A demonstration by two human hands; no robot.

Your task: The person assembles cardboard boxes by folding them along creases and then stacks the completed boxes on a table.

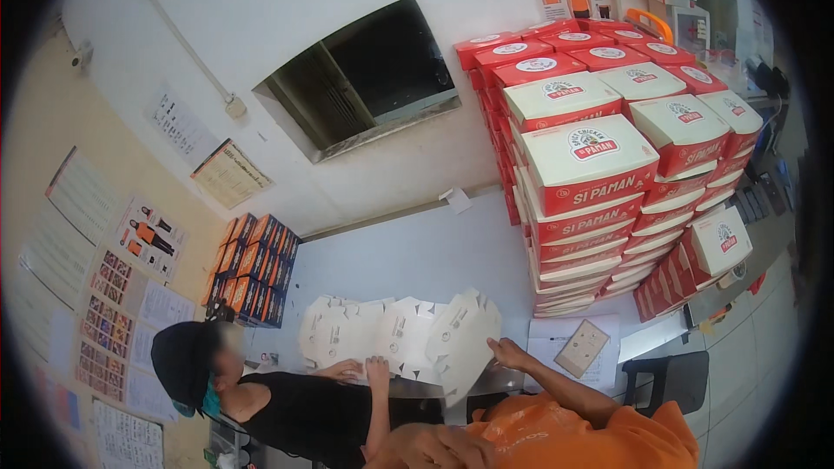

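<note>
Pinched by its edge, a white flat box blank (463,346) is in my right hand (512,354), tilted above the table. My left hand (439,446) is at the bottom edge, close to the camera and away from the blanks. Its fingers are blurred and partly cut off, so its grip is unclear. More flat box blanks (343,330) lie spread in overlapping layers on the table, left of the one I hold. A co-worker in a black cap and black top stands at my left, with both hands (377,371) at the near edge of those blanks.
Tall stacks of folded red and white boxes (595,156) stand at the right of the pale table (408,252). Smaller dark blue and orange boxes (261,269) are piled at the back left. A brown card (582,348) lies on papers near my right arm, beside a black chair (669,379).
</note>
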